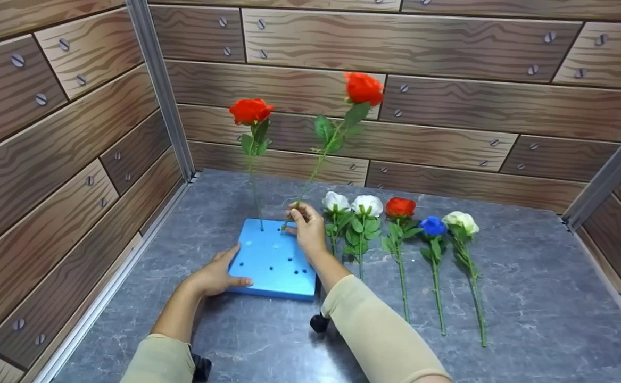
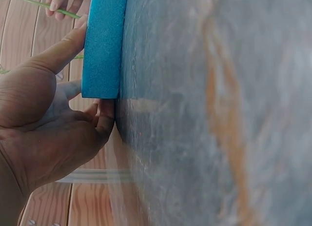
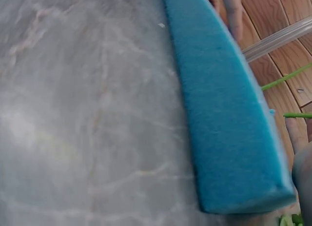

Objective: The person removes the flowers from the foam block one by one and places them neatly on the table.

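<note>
My right hand (image 1: 307, 229) pinches the lower stem of a red rose (image 1: 364, 89), whose flower leans up to the right. That stem's cut end (image 3: 292, 115) is close over a hole near the back edge of a blue foam block (image 1: 267, 282). My left hand (image 1: 217, 274) holds the block's near left corner, thumb on top and fingers (image 2: 105, 119) against the side. Another red rose (image 1: 250, 111) stands upright in a back hole of the block. Several small dark holes show across the block's top.
Right of the block lie two white roses (image 1: 367, 205), a red rose (image 1: 400, 207), a blue rose (image 1: 432, 226) and a cream rose (image 1: 462, 222), flowers toward the back. Wood-patterned walls (image 1: 411, 42) enclose the grey marbled table (image 1: 544, 298) at the back and sides.
</note>
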Available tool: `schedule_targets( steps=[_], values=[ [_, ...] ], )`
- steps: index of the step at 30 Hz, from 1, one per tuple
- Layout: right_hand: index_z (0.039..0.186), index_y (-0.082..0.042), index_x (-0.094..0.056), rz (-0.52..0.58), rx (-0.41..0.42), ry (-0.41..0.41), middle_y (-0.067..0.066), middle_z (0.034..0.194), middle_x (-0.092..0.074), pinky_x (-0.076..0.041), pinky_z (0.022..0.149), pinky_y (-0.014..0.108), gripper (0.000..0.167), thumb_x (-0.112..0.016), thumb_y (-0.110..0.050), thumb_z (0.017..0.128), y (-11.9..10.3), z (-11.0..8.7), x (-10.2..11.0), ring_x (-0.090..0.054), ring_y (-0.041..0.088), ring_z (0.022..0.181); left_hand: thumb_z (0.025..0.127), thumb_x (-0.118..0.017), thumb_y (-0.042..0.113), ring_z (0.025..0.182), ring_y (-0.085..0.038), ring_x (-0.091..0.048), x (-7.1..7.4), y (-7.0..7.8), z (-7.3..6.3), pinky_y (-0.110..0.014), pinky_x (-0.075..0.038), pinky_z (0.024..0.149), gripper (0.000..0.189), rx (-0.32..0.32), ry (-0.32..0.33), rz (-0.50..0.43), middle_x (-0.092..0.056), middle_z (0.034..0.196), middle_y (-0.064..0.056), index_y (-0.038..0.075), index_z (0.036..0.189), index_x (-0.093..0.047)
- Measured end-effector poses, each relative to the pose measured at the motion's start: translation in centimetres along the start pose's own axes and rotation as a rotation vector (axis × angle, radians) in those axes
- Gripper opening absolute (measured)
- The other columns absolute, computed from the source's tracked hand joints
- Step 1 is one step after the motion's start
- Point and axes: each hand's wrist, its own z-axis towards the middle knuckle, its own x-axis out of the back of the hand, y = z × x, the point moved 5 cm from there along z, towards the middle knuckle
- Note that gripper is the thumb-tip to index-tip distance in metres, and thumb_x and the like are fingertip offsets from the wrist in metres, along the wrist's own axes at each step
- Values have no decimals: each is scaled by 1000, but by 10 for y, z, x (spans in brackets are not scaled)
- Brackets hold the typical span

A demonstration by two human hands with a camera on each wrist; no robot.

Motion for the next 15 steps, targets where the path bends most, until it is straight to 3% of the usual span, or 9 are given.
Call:
schedule_targets(
  steps=[5,11,15],
  values=[
    [124,-5,-71,-55,19,-24,19,116,-75,-69,87,43,18,-61,-12,112,-18,-9,8,-73,25,105,94,-86,41,165,-59,-11,-1,1,-2,-75,-25,129,114,3,-12,1,-6,180,-31,15,176,-12],
    [126,-4,-70,-116,31,-78,19,113,-75,-70,81,41,18,-62,-10,111,-34,-21,19,-72,16,97,94,-85,45,164,-60,-11,-1,0,-4,-76,-25,129,115,2,-18,9,-4,180,-31,17,177,-10],
    [127,-4,-69,-119,20,-96,11,106,-75,-70,77,40,19,-63,-6,109,-42,-29,26,-72,13,91,94,-84,45,164,-60,-9,-2,0,-3,-76,-24,129,115,1,-26,3,-3,180,-31,18,177,-9]
  ],
)
